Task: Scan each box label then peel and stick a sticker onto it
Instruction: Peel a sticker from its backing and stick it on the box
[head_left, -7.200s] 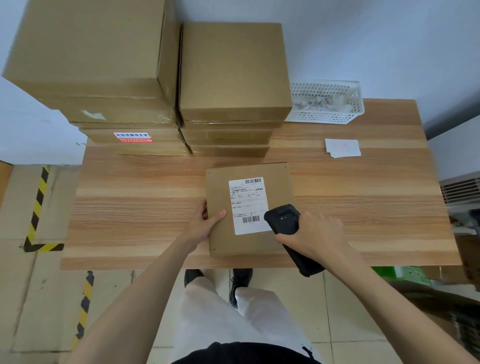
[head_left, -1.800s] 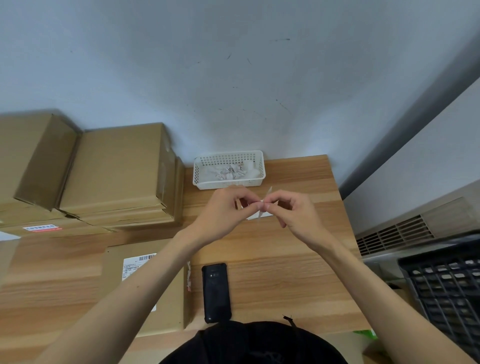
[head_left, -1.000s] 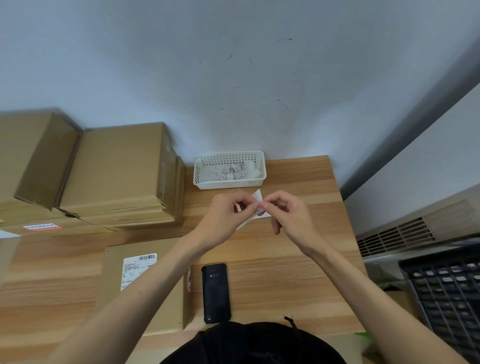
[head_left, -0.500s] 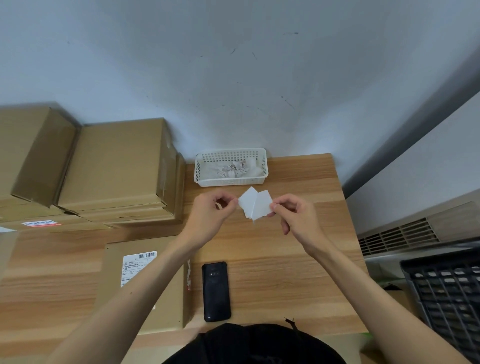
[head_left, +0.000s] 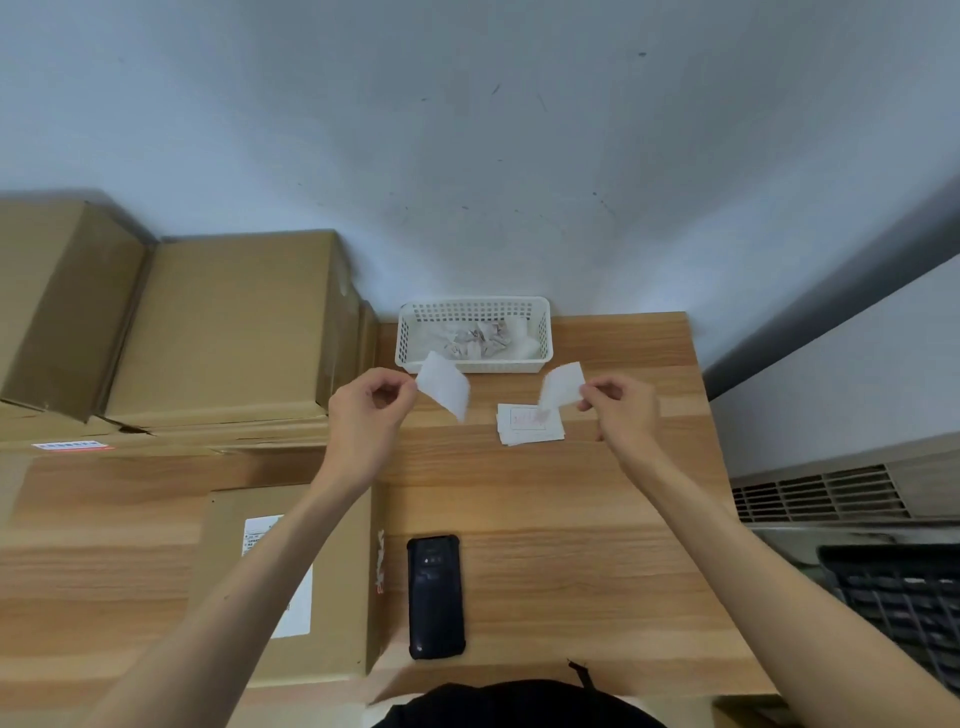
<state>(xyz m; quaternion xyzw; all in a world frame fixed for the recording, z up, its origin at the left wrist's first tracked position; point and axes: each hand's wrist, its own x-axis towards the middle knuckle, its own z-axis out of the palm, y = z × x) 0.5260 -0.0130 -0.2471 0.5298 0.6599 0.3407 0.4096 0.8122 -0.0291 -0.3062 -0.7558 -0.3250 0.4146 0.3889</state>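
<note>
Sticker (head_left: 562, 384) up in the air, pinched at its edge by the right hand's (head_left: 621, 410) fingers (head_left: 587, 399), just over the sticker pile (head_left: 530, 425) on the bench (head_left: 571, 519)! Left of that pile, the left hand's (head_left: 363, 421) fingers pinch a second white sheet (head_left: 444, 387), the two pieces well apart. Behind the pile sits the white basket (head_left: 410, 332); nearer the person lies the black scanner (head_left: 435, 597), with the labelled box (head_left: 337, 597) just left of it.
</note>
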